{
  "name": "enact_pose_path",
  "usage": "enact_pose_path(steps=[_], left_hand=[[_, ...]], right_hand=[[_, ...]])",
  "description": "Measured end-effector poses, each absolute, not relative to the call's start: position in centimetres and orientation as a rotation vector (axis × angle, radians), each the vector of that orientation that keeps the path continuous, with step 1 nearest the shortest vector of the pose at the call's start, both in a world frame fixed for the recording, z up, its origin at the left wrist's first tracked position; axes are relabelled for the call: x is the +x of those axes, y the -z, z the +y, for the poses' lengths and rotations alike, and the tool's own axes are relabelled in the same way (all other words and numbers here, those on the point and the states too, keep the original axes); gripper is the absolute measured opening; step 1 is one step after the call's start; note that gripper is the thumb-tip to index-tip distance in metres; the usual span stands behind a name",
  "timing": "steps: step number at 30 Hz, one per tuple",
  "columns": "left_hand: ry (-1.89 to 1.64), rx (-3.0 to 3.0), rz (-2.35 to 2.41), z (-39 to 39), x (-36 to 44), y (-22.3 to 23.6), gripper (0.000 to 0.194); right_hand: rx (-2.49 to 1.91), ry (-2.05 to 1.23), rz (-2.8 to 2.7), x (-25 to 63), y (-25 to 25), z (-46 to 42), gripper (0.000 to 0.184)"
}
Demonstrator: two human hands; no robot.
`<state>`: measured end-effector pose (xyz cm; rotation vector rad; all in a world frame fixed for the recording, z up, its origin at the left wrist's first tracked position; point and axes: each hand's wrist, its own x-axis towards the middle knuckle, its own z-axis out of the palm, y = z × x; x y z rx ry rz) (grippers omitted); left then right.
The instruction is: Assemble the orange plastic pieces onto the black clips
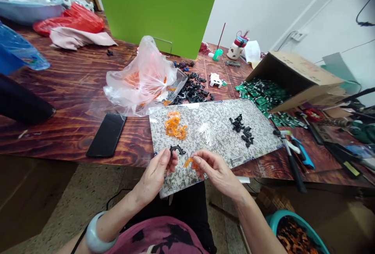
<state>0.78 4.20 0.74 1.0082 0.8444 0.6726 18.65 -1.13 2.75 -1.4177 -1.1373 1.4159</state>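
Bare forearms (114,217) over glossy wood-grain worktop (67,90), speckled granite-look board (222,129) at its edge. Left hand (154,177): fingers (172,156) pinch curved black plastic clip (177,149), just above board. Right hand (216,172): fingers (197,160) pinch small translucent orange piece (189,163).

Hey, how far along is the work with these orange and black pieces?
Only partway, it seems. Done: small piles of orange pieces and black pieces lie on the speckled board. In hand: the left hand holds a black plastic piece, the right hand an orange piece. Remaining: a bag of orange pieces, a black heap behind the board, and green pieces spilling from a cardboard box.
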Motion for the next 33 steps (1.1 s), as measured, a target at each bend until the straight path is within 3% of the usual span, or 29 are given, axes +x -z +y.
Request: enact_pose_path(steps=[8, 19, 25, 33], left_hand=[[-0.649, 1.205, 0.848, 3.1, 0.0, 1.3, 0.024], [-0.696, 1.405, 0.925, 2.8, 0.3, 1.1, 0.021], [-0.698, 1.352, 0.858, 2.3, 0.3, 0.8, 0.025], [-0.696, 1.341, 0.843, 2.0, 0.2, 0.5, 0.029]], right_hand=[[-1.361, -1.280, -0.981, 15.1, -2.0, -1.0, 0.021], [-1.459, -1.211, -0.908, 14.5, -2.0, -2.0, 0.018], [-1.583, -0.774, -1.190, 14.5, -2.8, -2.4, 0.011], [-1.633, -0.434, -1.321, 14.3, -2.4, -2.2, 0.010]])
